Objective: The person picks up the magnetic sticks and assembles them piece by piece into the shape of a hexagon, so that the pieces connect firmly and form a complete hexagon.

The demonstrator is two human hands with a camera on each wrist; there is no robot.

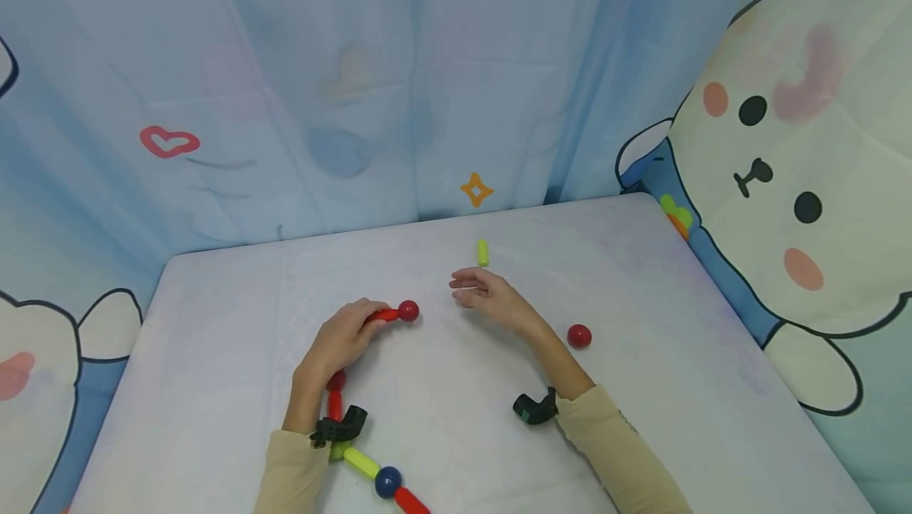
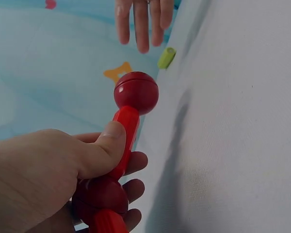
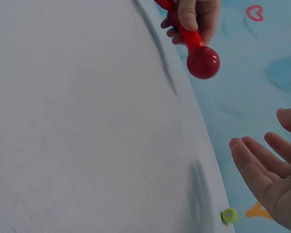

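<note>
My left hand (image 1: 347,333) grips a chain of toy rods and balls. In the left wrist view its thumb and fingers wrap a red rod (image 2: 129,124), with a dark red ball (image 2: 137,93) at the tip and another red ball (image 2: 101,196) by the palm. The chain runs back under the left wrist to a yellow-green rod (image 1: 362,463), a blue ball (image 1: 388,482) and one more red rod (image 1: 412,500). Holding nothing, my right hand (image 1: 492,300) hovers with fingers extended, just in front of a loose yellow-green rod (image 1: 483,253).
A loose red ball (image 1: 579,336) lies on the white table (image 1: 684,419), right of the right forearm. Blue cartoon curtains (image 1: 342,102) hang behind the table's far edge. Dark wrist cameras (image 1: 536,408) sit on both wrists.
</note>
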